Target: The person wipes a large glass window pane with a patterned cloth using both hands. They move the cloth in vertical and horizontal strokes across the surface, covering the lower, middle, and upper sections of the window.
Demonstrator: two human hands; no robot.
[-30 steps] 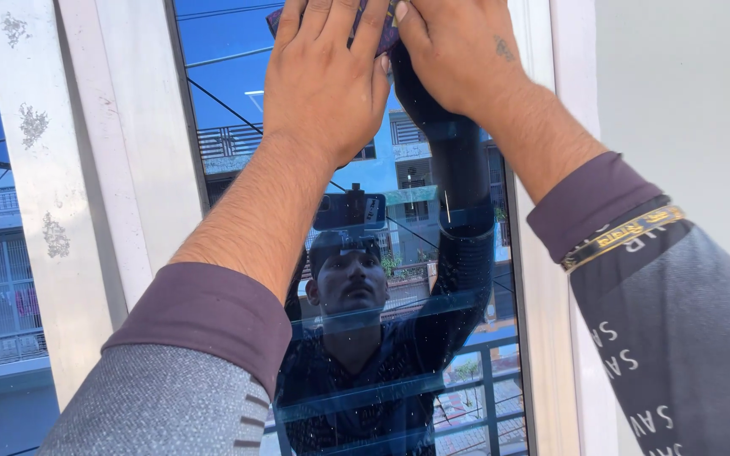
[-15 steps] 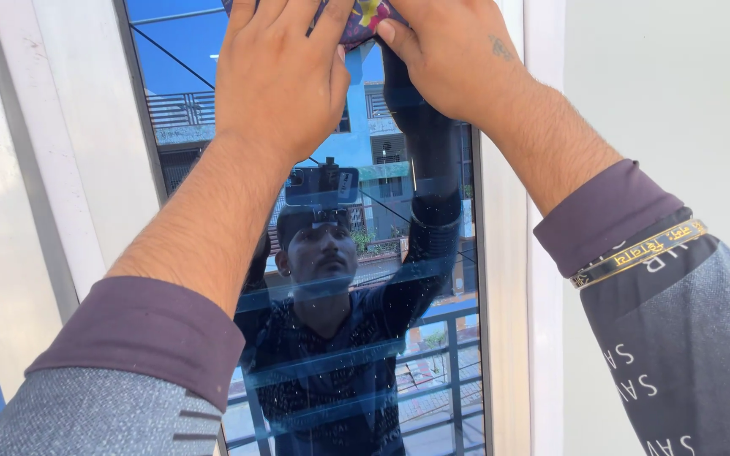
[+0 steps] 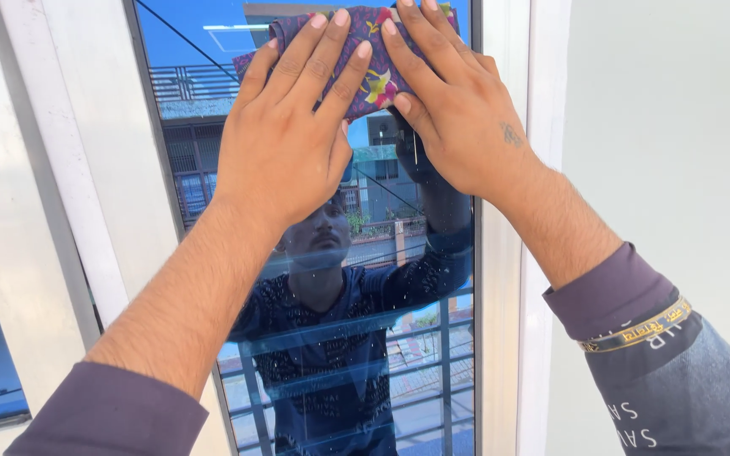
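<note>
Both palms pressing a cloth flat on the window glass

I'm spreading my left hand (image 3: pixel 285 135) and right hand (image 3: pixel 458 118) open over the patterned cloth (image 3: pixel 365 72), lying at twelve o'clock under my fingertips, on the pane (image 3: pixel 356 338).

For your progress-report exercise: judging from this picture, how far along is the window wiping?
In hand: the left hand and right hand press a patterned purple cloth flat on the top of the glass pane. Done: cannot be told; that top strip shows no obvious smears. Left: the lower pane carries fine specks, and the white frame has a grey smudge.
</note>
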